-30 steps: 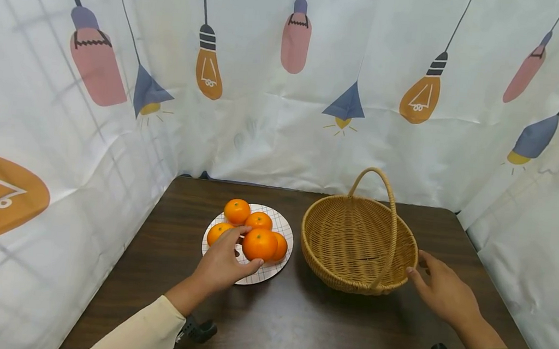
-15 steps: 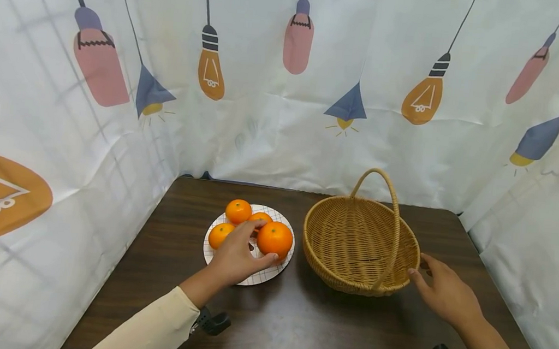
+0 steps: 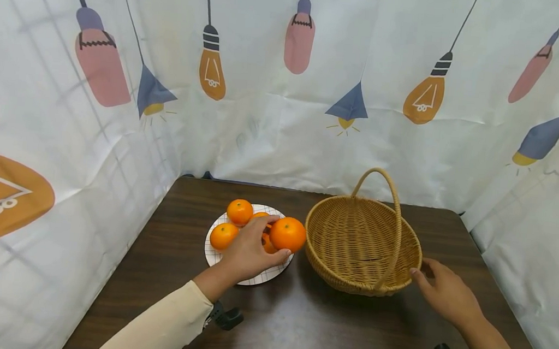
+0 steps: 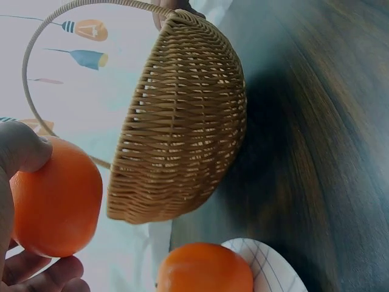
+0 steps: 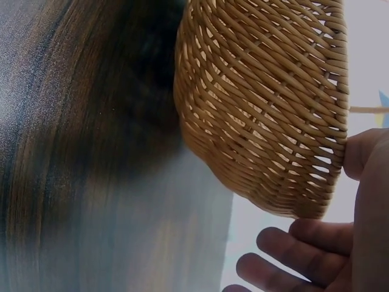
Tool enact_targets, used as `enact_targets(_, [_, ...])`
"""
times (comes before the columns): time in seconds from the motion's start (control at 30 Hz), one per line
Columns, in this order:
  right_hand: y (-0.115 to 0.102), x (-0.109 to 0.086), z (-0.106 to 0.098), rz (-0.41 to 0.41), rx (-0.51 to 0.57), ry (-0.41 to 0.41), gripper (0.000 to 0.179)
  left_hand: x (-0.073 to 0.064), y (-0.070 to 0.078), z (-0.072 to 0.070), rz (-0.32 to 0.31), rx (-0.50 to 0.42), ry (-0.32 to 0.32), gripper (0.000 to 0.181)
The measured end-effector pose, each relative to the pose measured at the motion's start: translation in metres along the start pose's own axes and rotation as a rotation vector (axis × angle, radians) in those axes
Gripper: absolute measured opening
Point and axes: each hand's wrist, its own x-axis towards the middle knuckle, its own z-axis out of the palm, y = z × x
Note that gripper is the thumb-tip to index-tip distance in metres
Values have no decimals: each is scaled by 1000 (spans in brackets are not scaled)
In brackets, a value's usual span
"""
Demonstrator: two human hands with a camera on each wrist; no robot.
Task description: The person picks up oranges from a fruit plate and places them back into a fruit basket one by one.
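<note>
My left hand (image 3: 252,252) holds an orange (image 3: 288,234) between thumb and fingers, raised over the right side of a white plate with a grid pattern (image 3: 264,277). The held orange overlaps the near left rim of a wicker basket (image 3: 323,268) in the head view. On the plate lie several more oranges (image 3: 223,236), some partly hidden behind my left hand. At the basket's right side, my right hand (image 3: 449,297) pinches the rim with thumb and index finger; its other fingers (image 5: 267,274) extend below, off the wicker.
The basket's tall arched handle (image 3: 396,227) rises over its right part, and its bowl faces up. Everything stands on a dark wooden table (image 3: 316,331). White curtains printed with lamps (image 3: 272,135) hang behind and along both sides.
My left hand has lifted the orange and carried it rightward from over the plate toward the basket. My right hand has stayed at the basket's rim.
</note>
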Motion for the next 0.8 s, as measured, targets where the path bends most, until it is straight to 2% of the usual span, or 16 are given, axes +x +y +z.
enact_targets(0.3, [0,1,0,12,-8,-19,73,11,9,6,6,-10,-19,78])
enact_targets(0.57, [1,1,2,25,-16,-26,74,22,17,17,56,-13,-40,76])
enact_targets(0.8, [0,1,1,22,-18,-29,74,27,24,26,67,-14,-63,76])
